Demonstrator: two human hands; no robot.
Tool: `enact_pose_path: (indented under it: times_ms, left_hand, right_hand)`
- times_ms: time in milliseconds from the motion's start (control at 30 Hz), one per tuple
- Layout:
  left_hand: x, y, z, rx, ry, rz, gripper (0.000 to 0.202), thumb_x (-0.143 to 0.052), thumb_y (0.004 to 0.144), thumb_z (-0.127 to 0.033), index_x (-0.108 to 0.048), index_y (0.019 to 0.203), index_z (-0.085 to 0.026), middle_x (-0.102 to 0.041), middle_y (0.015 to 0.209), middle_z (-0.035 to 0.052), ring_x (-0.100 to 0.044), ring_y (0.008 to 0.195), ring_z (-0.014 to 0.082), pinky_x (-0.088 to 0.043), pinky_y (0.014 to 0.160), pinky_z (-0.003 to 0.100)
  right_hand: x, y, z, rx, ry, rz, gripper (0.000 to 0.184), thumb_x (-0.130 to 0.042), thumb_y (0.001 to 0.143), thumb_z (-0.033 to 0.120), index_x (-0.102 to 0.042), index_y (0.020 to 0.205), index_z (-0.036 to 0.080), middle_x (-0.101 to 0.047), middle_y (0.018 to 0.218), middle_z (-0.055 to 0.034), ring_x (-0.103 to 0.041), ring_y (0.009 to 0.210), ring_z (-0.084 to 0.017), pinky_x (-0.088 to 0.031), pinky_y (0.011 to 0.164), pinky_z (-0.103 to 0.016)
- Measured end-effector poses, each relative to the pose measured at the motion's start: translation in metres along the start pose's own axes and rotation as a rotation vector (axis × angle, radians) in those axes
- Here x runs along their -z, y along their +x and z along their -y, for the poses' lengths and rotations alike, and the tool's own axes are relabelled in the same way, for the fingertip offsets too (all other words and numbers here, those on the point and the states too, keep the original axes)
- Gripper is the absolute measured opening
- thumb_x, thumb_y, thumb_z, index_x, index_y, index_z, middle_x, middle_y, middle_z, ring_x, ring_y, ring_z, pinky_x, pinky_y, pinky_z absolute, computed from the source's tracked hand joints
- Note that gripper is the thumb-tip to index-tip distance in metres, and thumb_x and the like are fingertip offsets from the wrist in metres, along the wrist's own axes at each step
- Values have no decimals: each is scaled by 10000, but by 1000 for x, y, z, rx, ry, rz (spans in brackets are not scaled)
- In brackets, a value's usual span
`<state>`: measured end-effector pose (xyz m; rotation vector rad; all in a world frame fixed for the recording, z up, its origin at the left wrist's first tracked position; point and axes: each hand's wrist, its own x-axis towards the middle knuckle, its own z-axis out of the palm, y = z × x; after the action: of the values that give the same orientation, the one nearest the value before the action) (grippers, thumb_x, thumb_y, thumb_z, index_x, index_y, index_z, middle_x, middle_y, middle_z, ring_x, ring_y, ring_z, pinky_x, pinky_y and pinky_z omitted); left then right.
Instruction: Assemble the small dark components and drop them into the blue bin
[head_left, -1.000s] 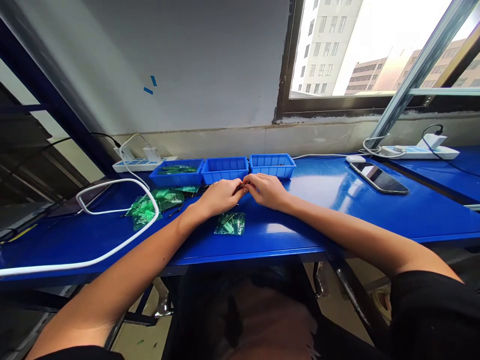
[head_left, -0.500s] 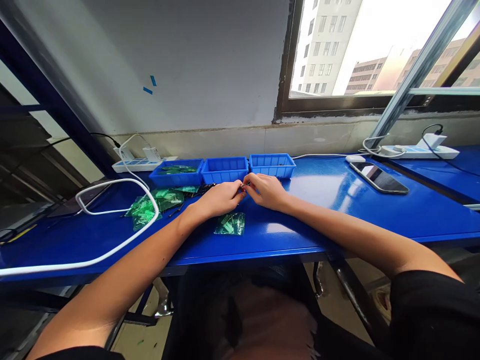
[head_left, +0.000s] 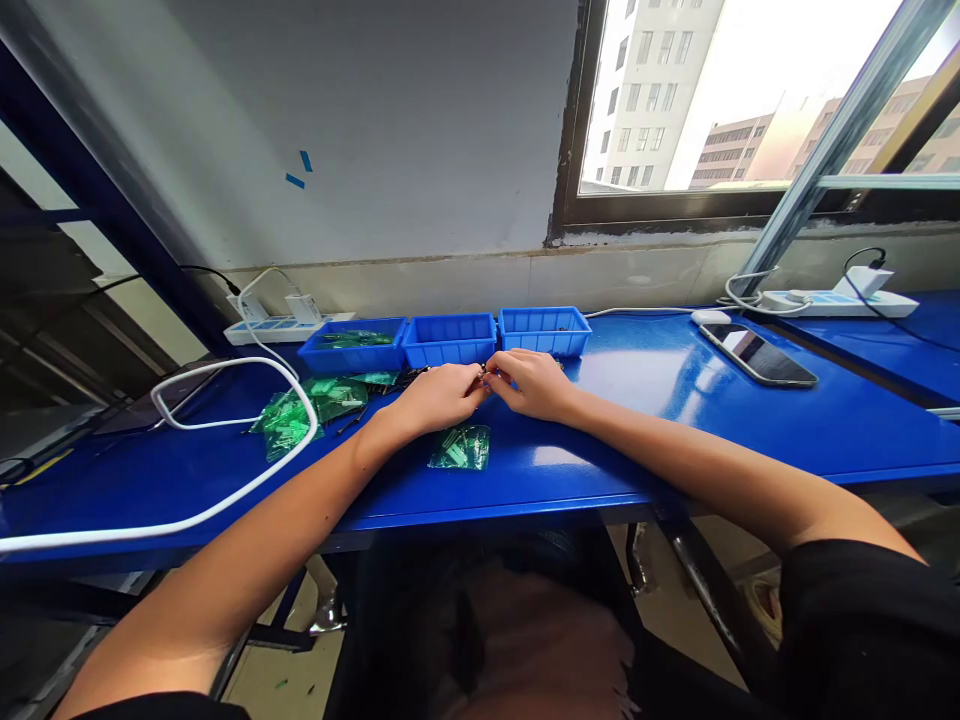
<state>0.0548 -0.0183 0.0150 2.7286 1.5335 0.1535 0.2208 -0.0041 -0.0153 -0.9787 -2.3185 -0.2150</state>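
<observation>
My left hand (head_left: 435, 397) and my right hand (head_left: 529, 383) meet fingertip to fingertip over the blue bench (head_left: 675, 420), just in front of the middle blue bin (head_left: 448, 340). Both pinch a tiny dark part (head_left: 484, 376) between them; it is too small to name. A small green packet (head_left: 460, 447) lies on the bench right below my left hand. More green packets (head_left: 300, 412) are heaped to the left of it.
Three blue bins stand in a row at the back: the left blue bin (head_left: 352, 347) holds green packets, and the right blue bin (head_left: 544, 330) is beside the middle one. A white cable (head_left: 225, 420) loops across the left. A phone (head_left: 757, 355) and power strips (head_left: 832, 300) lie right.
My hands have drawn slightly closer together and lower over the same spot; nothing else on the bench has moved.
</observation>
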Motion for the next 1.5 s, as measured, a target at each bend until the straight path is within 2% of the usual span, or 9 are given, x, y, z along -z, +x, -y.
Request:
enact_pose_path:
  times_ms: [167,500,800,1067,1267,1500]
  left_hand:
    - [1,0,0,11,-9,1,287,-362,883,-386,-566,810,-199,-686,816,64,-641,746,227,-394,571,263]
    - [1,0,-2,40,19,9,321,-302,917,-346,-585,926,-194,-693,879,83,-651,819,249,-417,622,283]
    - [2,0,-3,51,2,18,369,-258,938,-393,-566,892,-193,-685,870,88,-645,816,268,-411,624,305]
    - [2,-2,-4,77,1,14,283,-315,918,-385,-532,930,-204,-685,882,68,-649,801,259,-409,603,294]
    - [2,-3,-5,86,-51,11,225,-369,899,-384,-485,1007,-224,-689,899,36,-656,816,237,-410,609,275]
    - [2,-2,-5,90,-43,8,220,-354,911,-388,-473,963,-211,-680,894,47,-653,796,241,-378,579,273]
  right_hand:
    - [-1,0,0,13,16,-2,117,-494,867,252,-586,858,179,-648,765,-32,-579,716,-140,-369,631,-232]
    - [-1,0,0,11,26,6,142,-473,869,235,-563,957,170,-649,782,-35,-587,726,-146,-389,653,-243]
    - [-1,-1,-3,28,15,14,147,-446,858,191,-552,956,169,-664,811,-47,-609,758,-161,-395,658,-247]
    - [0,0,0,-6,-23,44,153,-427,860,185,-560,933,162,-677,806,-52,-621,754,-162,-393,649,-242]
    - [1,1,2,-94,-80,21,170,-409,868,193,-562,936,160,-691,829,-64,-631,779,-173,-386,635,-247]
    - [1,2,3,-86,-82,9,165,-409,867,200,-560,924,166,-690,788,-46,-628,738,-160,-367,612,-236]
